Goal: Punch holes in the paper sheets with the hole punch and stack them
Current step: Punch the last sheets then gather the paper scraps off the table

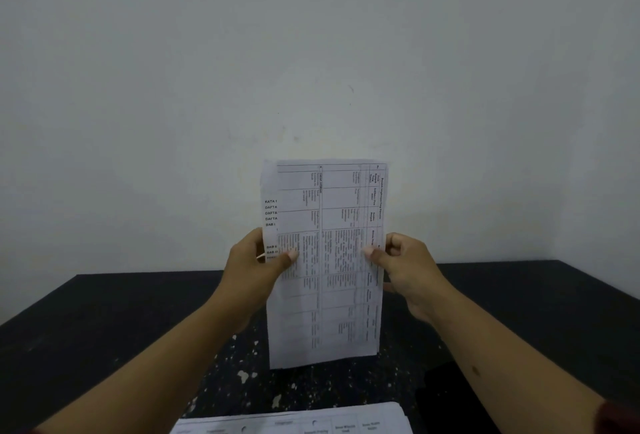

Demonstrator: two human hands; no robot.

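Hands: two, both raised in front of the wall, forearms reaching up from the lower corners.
Held sheets (325,260): at least two, upright and pressed together; front one printed with a table turned sideways, a second showing as a strip along the left edge with lines of bold text; exact count hidden.
Left hand (256,267): pinching the left edge of the held sheets, thumb across the front, fingers behind.
Right hand (405,267): gripping the right edge at about the same height, thumb tip on the front, fingers curled behind.
Position of held sheets: between the two hands, lifted above the table, top edge against the pale wall (311,52), bottom edge hanging over the tabletop, clear of it or touching impossible to tell.
Flat stack (294,421): one pile of printed sheets lying at the near edge of the table, below the held sheets and well apart from both hands; number of sheets unreadable.
Table (121,322): one, black, speckled with pale chips near the middle.
Dark shape (446,395): one, black, on the table under the right forearm; too dim to identify.
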